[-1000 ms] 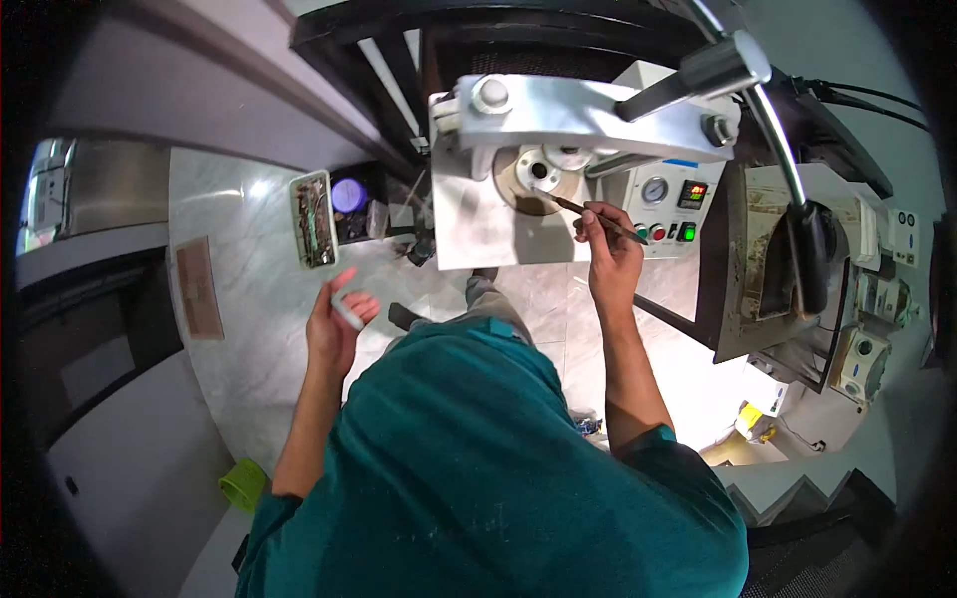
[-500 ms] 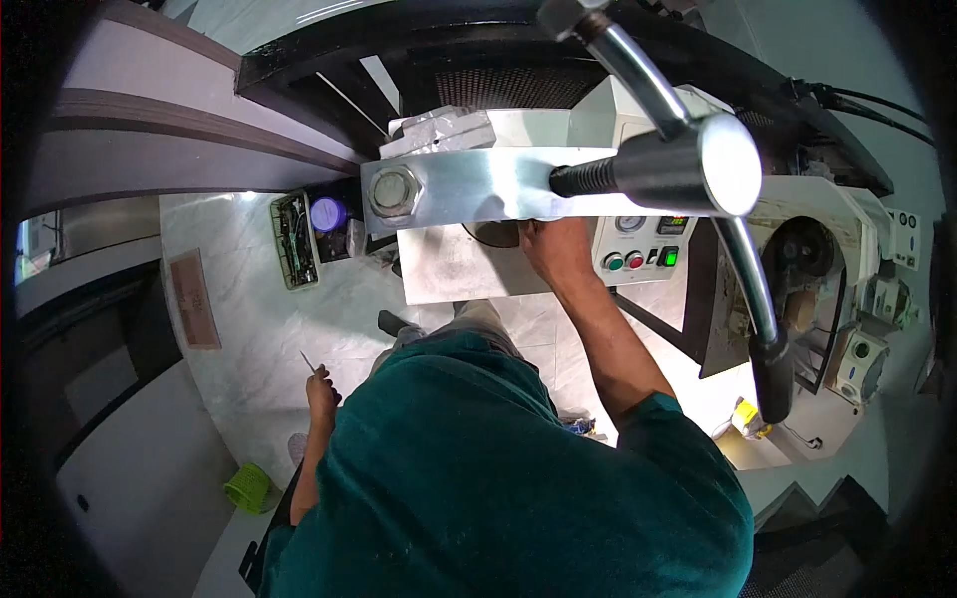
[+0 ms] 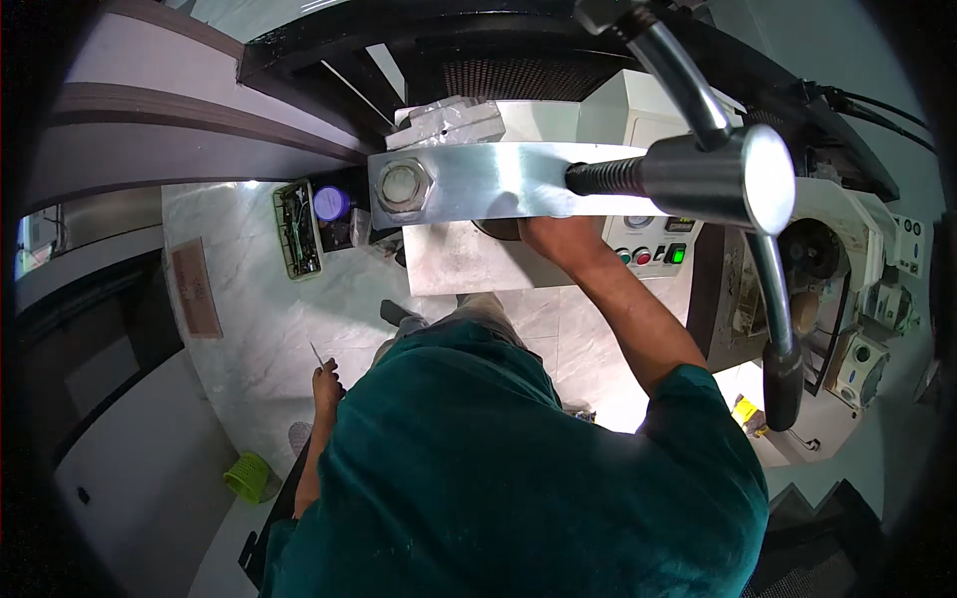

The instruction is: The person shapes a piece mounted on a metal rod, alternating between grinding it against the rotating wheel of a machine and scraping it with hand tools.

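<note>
My left hand [image 3: 326, 383] hangs low at my left side, fingers closed on a thin, pale, pointed tool [image 3: 315, 353]; its exact kind is too small to tell. My right hand [image 3: 560, 237] reaches onto a white machine under a thick metal bar [image 3: 483, 184]. The bar hides its fingers, so what they touch does not show. Close to them, a dark round opening [image 3: 495, 231] partly shows beside the machine's light top [image 3: 449, 261]. A large hex bolt [image 3: 403, 184] sits at the bar's left end, and a threaded screw with a crossed handle [image 3: 713, 181] at its right.
Right of my hand is a control panel [image 3: 653, 247] with green and red buttons and a lit green switch. A tool-filled tray [image 3: 297, 229] and a purple-lidded jar [image 3: 331, 203] stand left. A green basket [image 3: 249, 477] is at lower left. Another machine [image 3: 835, 229] stands right.
The machine and its screw handle have shifted right in view as my head moved. My right hand is slightly further under the bar. My left hand still holds the thin tool.
</note>
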`<state>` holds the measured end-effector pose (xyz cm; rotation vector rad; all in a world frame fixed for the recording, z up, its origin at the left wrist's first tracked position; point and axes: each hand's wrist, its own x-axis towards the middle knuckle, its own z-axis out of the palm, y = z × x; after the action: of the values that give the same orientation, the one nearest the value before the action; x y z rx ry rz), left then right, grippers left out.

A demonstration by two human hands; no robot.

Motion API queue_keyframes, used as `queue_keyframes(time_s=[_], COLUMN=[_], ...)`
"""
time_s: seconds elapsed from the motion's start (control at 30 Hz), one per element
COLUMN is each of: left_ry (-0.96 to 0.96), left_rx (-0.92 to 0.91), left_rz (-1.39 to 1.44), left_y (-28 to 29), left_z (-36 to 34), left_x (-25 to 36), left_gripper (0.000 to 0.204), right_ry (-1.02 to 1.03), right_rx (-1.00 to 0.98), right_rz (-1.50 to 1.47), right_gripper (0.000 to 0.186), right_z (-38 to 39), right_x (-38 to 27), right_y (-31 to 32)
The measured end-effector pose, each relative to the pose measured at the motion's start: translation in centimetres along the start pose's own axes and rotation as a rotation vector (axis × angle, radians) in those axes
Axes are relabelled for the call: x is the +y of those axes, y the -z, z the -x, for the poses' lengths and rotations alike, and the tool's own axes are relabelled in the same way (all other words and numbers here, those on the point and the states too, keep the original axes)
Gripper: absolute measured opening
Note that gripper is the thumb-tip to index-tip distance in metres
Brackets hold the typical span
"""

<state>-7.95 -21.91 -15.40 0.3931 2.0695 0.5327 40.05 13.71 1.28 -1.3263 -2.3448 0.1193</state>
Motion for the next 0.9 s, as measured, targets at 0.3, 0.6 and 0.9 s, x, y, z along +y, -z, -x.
queue_keyframes(time_s=[0.3,0.6,0.9], left_ry=[0.017,-0.02,0.236], left_rx=[-0.029,-0.02,0.054], left_rz=[-0.018,-0.088,0.099], left_y=[0.8,1.7,0.8], left_z=[-0.2,-1.2,0.7], left_x=[-0.8,-0.8,5.2], left_gripper=[0.033,0.03,0.029], right_ry=[-0.267,-1.136,-0.748], right_rx=[0.016,0.588,0.109], right_rz=[-0.127,-1.413,-0.567], right_gripper=[0.014,0.027,0.026], right_z=[2.9,5.3,2.7], right_x=[-0.5,-5.1,-3.9], right_y=[-0.2,2.2,2.5])
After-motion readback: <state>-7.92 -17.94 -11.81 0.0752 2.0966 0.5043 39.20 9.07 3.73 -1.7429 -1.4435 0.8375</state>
